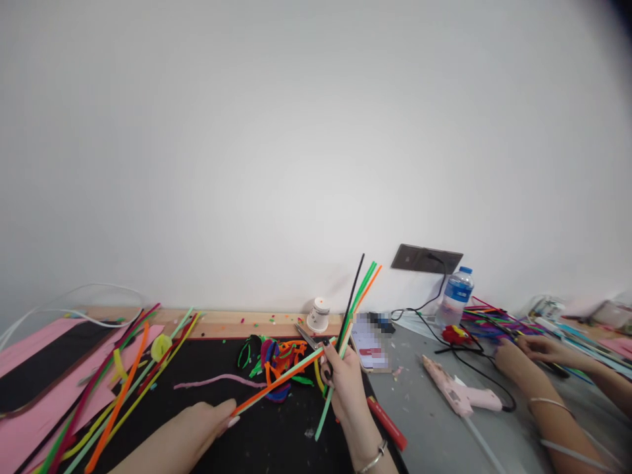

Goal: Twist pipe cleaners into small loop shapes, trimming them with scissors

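Note:
My left hand [214, 418] pinches the lower ends of an orange and a pale green pipe cleaner [276, 383], which slant up to my right hand [345, 376]. My right hand is closed on these and on a bundle of upright pipe cleaners [364, 288] in black, green and orange; a pale green end [323, 415] sticks out below. Left of my right hand show scissor blades [305, 336]; the handles are mostly hidden, and whether my fingers hold them I cannot tell. Behind the slanting pair lies a heap of curled orange, blue and green pipe cleaners [284, 359] on a black mat [276, 441].
Long loose pipe cleaners [118, 395] lie on pink sheets [29, 434] at left. A paper cup [318, 315] stands by the wall. Rightward are a phone [368, 342], a red stick-like object [388, 422], a pink glue gun [457, 392], a bottle [455, 299] and a co-worker's hands [516, 362].

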The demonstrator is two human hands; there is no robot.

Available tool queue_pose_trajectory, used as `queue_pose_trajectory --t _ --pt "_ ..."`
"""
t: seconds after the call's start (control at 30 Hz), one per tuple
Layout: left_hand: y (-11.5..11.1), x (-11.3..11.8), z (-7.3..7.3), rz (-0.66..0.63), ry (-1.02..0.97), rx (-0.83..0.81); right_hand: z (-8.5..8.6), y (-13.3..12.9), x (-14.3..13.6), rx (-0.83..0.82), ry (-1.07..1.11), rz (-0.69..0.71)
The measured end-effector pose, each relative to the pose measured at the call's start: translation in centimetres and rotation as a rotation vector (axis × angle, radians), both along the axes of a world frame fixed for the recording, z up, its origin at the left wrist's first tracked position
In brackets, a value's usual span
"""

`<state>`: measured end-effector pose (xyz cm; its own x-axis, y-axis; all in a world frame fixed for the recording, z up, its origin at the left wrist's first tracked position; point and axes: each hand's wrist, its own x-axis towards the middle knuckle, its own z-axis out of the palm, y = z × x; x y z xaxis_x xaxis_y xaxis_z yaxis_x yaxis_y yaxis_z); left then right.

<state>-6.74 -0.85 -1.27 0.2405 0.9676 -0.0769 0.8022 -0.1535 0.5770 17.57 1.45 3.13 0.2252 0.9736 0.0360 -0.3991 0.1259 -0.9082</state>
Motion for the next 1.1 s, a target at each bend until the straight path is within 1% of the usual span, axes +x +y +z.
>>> queue_pose_trajectory --t 0.03,0.1,0.13,0.2,0.27,0.4,0.5,0.53,0.63,0.7,0.77,0.83,0.87,0.93,0.97,1.03,1.1 --pt "0.2 -0.2 0.0 -0.004 0.129 0.025 0.1 0.0 -0.1 -0.002 -0.006 0.010" --pt "0.5 -0.4 0.4 -0.056 0.386 0.062 0.3 -0.2 -0.4 -0.007 -0.009 0.035" --pt "0.6 -0.4 0.7 -0.076 0.467 0.066 0.3 -0.2 -0.5 -0.010 -0.008 0.049" --pt "0.5 -0.2 1.6 -0.103 0.557 0.053 0.5 -0.4 -0.7 -0.010 -0.007 0.071" --pt "0.2 -0.1 2.5 -0.126 0.567 0.045 0.5 -0.5 -1.0 -0.010 -0.006 0.086" --pt "-0.4 0.4 4.1 -0.190 0.503 0.094 0.4 -0.5 -1.1 -0.004 0.028 0.107" --pt "-0.4 1.4 5.0 -0.205 0.483 0.103 0.5 -0.6 -1.2 0.001 0.059 0.111" --pt "-0.4 1.9 5.4 -0.208 0.455 0.078 0.5 -0.6 -1.2 -0.002 0.065 0.118" --pt "-0.4 3.7 6.5 -0.238 0.257 0.050 0.6 -0.8 -1.3 -0.023 0.068 0.154" --pt "-0.4 5.0 7.3 -0.262 0.058 0.019 0.6 -0.9 -1.4 -0.043 0.064 0.179" --pt "-0.4 6.0 7.9 -0.364 -0.145 -0.069 0.7 -1.0 -1.5 -0.056 0.061 0.199" --pt "-0.4 6.7 8.1 -0.427 -0.320 -0.214 0.8 -1.1 -1.4 -0.067 0.054 0.215" --pt "-0.3 6.8 8.0 -0.423 -0.386 -0.301 0.9 -1.0 -1.4 -0.075 0.047 0.220" --pt "0.0 6.9 7.5 -0.366 -0.489 -0.467 1.1 -1.0 -1.3 -0.094 0.028 0.224" --pt "0.2 6.8 7.2 -0.328 -0.533 -0.523 1.2 -1.0 -1.3 -0.099 0.022 0.219" --pt "0.9 6.4 6.6 -0.274 -0.636 -0.564 1.3 -1.0 -1.2 -0.098 0.013 0.203" --pt "1.6 5.8 6.2 -0.170 -0.737 -0.521 1.3 -1.1 -1.2 -0.097 -0.010 0.181"
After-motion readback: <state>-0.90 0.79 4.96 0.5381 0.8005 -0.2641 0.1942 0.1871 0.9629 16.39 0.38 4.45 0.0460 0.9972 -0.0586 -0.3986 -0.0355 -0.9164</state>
